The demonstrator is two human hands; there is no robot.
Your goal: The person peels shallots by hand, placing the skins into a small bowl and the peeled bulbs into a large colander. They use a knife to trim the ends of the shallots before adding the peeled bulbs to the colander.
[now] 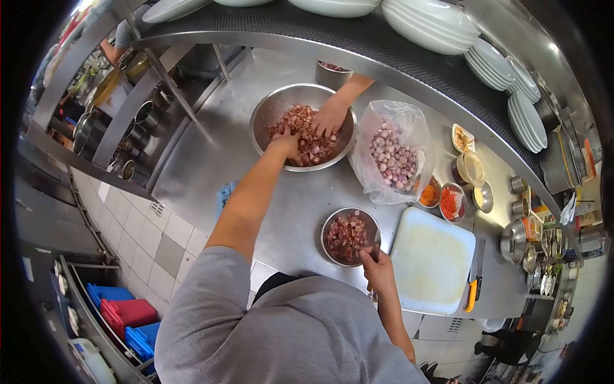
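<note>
My left hand (286, 144) reaches into a large steel bowl (257, 131) of reddish-purple shallots with loose skins (300, 121). Its fingers are spread on the pile, their tips partly hidden. Across from it, another person's hand (329, 119) lies in the same bowl. Close to my body, my right hand (379, 270) is closed at the rim of a smaller steel bowl (326, 246), gripping what looks like a small knife (376, 240), mostly covered by the fingers. Shallot pieces (348, 232) fill much of that bowl.
A clear plastic bag of peeled shallots (395, 157) stands right of the large bowl. A white cutting board (432, 259) and a yellow-handled knife (473, 288) lie at the right. Small bowls of orange (430, 193) and red pieces (451, 202) sit behind. A plate shelf (320, 29) overhangs the table.
</note>
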